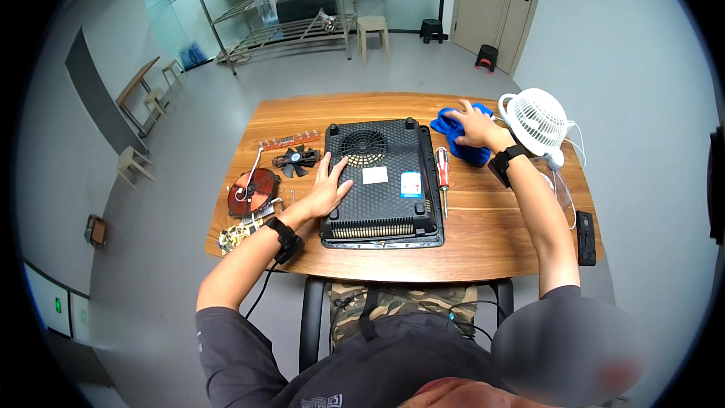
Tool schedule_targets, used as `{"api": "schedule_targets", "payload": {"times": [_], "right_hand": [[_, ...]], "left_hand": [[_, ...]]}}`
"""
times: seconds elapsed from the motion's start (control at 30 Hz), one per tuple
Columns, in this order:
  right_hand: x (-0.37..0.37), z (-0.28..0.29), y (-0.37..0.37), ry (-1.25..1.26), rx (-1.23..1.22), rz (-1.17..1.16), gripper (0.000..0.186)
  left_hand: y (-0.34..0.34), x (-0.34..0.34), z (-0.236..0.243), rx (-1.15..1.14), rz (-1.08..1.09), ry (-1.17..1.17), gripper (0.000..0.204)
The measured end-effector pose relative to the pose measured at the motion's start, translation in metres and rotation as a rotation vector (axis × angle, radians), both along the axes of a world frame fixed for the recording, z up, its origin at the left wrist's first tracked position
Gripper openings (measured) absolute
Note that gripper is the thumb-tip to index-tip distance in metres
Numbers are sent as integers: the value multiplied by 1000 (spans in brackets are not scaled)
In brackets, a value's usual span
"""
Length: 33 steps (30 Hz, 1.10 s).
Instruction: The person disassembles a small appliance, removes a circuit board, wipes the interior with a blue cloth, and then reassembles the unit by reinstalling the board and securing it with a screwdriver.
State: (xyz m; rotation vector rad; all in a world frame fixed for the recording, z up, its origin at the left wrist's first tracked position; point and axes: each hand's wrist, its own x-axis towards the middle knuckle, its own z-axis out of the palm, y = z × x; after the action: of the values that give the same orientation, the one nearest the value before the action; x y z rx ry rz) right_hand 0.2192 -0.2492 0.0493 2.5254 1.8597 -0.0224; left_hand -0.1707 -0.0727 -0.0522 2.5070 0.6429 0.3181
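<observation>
A black appliance housing [375,215] lies underside up, its round vent facing me. My left hand [326,185] rests on its left part with fingers spread. My right hand [474,125] is over a crumpled blue cloth [474,153], fingers apart and slightly bent, touching it. Between cloth and housing lies a red-and-clear-handled screwdriver [442,174]. Left of the housing are a strip board [291,141], a small black fan [298,161], a copper-coloured coil disc [253,190] and a circuit board [236,240].
A white caged fan [538,117] with cords sits at the table's [491,249] back right, a black bar-shaped object [586,238] at its right edge. A chair [311,310] is under me. Beyond are metal shelving [276,34], several stools [372,25] and a door [491,4].
</observation>
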Motion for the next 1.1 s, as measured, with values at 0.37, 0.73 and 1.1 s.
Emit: {"api": "schedule_targets", "payload": {"times": [0.37,0.73,1.1], "right_hand": [[-140,-14,35,51,-142,268,79],[-140,-46,37,76,-242,265,90],[-130,-44,40,203,-173,290,89]], "left_hand": [[-16,0,27,21,118,-6,75],[-7,0,43,-101,408,281,75],[7,8,50,-292,530,188,78]]}}
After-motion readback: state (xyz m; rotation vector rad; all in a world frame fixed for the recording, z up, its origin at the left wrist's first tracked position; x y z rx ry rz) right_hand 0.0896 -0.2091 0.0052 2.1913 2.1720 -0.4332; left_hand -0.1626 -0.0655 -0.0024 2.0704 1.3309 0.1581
